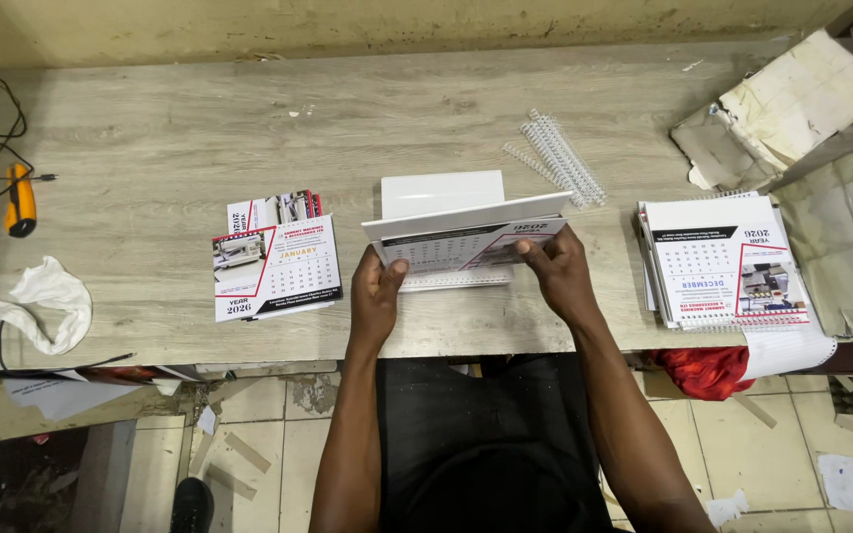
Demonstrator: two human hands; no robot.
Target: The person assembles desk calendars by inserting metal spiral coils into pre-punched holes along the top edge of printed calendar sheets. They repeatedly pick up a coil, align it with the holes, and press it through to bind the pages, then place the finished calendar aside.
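Your left hand (377, 296) and right hand (555, 271) each clamp a grip on the calendar stack (466, 242), tilted over the counter (180, 148); white binding coils (560, 158) lie near.

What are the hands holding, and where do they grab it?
Both hands, left and right, hold a stack of calendar pages by its two side edges.
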